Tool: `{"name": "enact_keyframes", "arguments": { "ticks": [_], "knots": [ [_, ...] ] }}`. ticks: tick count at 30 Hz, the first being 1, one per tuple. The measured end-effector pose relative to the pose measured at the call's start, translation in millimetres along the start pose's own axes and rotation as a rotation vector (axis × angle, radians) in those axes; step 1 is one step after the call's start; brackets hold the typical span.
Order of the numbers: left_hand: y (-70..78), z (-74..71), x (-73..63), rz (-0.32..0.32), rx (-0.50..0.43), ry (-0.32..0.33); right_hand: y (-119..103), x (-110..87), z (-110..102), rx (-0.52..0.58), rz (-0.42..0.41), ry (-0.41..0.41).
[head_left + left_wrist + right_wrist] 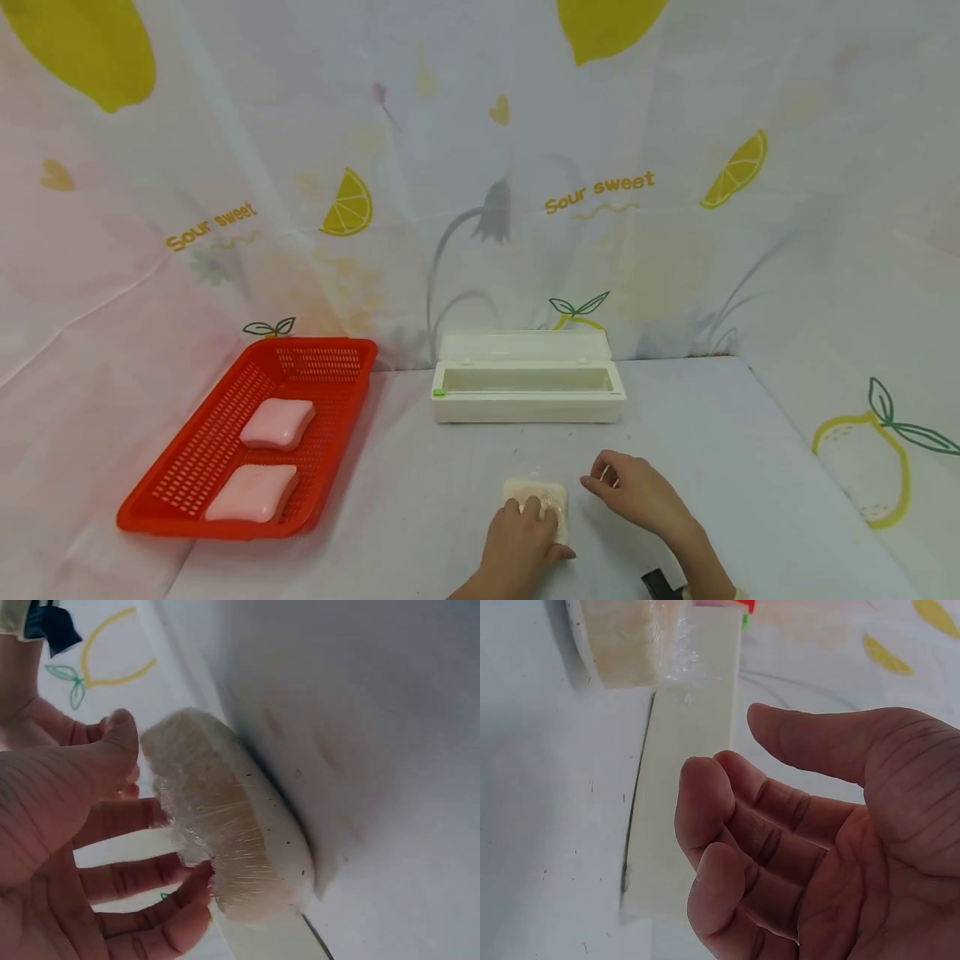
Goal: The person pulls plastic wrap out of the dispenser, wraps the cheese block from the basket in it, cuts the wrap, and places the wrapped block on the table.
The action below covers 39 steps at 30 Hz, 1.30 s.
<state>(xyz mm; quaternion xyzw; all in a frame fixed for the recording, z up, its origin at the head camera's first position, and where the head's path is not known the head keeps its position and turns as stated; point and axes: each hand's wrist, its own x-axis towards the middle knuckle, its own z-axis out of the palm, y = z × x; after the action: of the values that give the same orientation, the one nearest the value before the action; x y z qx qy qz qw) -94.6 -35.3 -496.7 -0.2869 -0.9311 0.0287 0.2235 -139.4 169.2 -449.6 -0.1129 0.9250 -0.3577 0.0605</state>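
Note:
A cream soap bar wrapped in clear plastic film lies on the white table, below the centre of the head view. The fingertips of my left hand rest on its top. In the left wrist view those fingers touch the bunched film, while the thumb stands off the bar. Just right of the bar, my right hand hovers with loosely curled fingers. Nothing is in its grasp in the right wrist view, where the thumb is apart from the fingers.
Behind the bar stands a white cling film box with its lid raised and a green slider at its left end. Two pink soap bars lie in a red plastic basket at the left. A lemon-printed cloth hangs behind.

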Motion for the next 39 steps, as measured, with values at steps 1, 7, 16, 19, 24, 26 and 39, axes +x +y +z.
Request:
{"name": "enact_keyframes", "arguments": {
  "ticks": [1,7,16,19,24,26,39],
  "knots": [
    [-0.5,-0.1,0.0,0.018,0.018,0.016,0.5,-0.2,-0.3,-0.002,0.005,0.004],
    [-8.6,-4.6,1.9,0.09,-0.022,-0.009,3.0,-1.5,-0.7,0.0,0.019,0.018],
    [-30.6,2.1,-2.4,0.094,0.003,0.011,5.5,-2.3,-3.0,-0.02,0.032,0.01],
    [-32.2,-0.8,-3.0,0.082,-0.063,-0.011,5.6,-1.8,-4.8,-0.027,0.027,0.012],
    [-23.9,-8.6,-3.3,0.006,-0.124,-0.142,4.4,-1.6,-6.1,-0.031,0.037,0.003],
    [-19.4,-7.5,-3.1,-0.021,-0.101,-0.134,4.0,-1.5,-5.6,-0.029,0.045,0.0],
    [-23.3,-4.6,0.4,0.108,-0.096,-0.038,11.7,-4.7,0.6,-0.034,-0.02,-0.058]
  ]
}}
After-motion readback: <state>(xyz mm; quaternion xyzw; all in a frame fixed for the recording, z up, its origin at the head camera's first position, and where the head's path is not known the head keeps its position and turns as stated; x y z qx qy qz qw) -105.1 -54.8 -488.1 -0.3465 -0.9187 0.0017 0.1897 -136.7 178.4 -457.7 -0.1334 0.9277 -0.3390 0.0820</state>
